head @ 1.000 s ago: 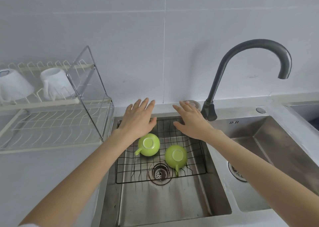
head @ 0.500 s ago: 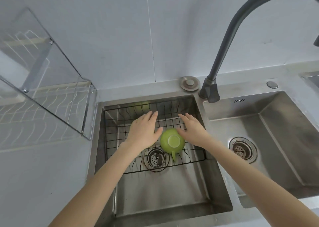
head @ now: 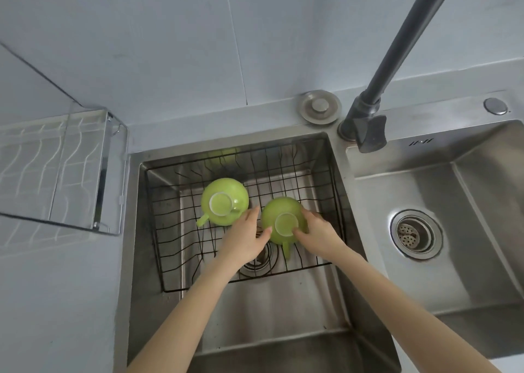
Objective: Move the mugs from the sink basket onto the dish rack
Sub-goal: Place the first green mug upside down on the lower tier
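Observation:
Two green mugs lie upside down in the black wire sink basket (head: 170, 231) inside the left sink bowl. The left mug (head: 224, 201) stands free, its handle pointing down-left. The right mug (head: 283, 222) has its handle pointing toward me. My left hand (head: 245, 239) presses against that mug's left side, thumb on its base rim. My right hand (head: 317, 233) cups its right side, fingers on the base. Together both hands clasp the right mug. Only a corner of the dish rack (head: 56, 168) shows at the left edge.
A dark faucet (head: 368, 120) rises behind the divider between the bowls. The right sink bowl (head: 453, 259) has a drain strainer (head: 415, 233). A round metal cap (head: 319, 106) sits on the ledge behind the basket. Grey counter lies at the left.
The view has tilted down and closer to the sink. My hands have dropped from above the basket and closed around the right mug; the left mug is uncovered again.

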Tool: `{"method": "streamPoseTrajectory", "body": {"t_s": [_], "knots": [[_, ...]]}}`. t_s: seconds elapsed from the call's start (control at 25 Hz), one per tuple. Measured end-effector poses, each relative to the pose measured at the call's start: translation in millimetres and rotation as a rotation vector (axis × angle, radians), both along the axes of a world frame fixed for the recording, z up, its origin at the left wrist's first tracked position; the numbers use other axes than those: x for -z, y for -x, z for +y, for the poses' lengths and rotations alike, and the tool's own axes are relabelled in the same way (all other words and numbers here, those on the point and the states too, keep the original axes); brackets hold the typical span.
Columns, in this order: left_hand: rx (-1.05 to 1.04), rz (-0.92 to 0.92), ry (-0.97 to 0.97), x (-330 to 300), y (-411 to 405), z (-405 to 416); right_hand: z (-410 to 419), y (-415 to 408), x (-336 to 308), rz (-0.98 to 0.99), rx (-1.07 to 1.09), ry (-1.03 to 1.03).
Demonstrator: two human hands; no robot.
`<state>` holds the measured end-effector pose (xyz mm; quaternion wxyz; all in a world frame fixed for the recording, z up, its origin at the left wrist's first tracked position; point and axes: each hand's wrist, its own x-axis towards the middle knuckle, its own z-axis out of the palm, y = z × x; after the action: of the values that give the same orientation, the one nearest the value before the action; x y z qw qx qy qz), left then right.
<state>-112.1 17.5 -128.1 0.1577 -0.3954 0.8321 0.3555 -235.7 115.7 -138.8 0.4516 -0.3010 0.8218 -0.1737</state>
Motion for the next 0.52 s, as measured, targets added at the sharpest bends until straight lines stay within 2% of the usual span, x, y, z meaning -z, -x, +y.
{"method": "streamPoseTrajectory", "body": {"t_s": [0.2,0.52], "knots": [[-0.212,0.099,-0.174,27.3,13.6,7.3,-5.1,-0.5,23.1,-0.072,0.120,-0.002],[-0.356,0.105,-0.223,49.0,22.0,11.2,-8.1,4.8,35.3,-0.125,0.260,0.021]]}}
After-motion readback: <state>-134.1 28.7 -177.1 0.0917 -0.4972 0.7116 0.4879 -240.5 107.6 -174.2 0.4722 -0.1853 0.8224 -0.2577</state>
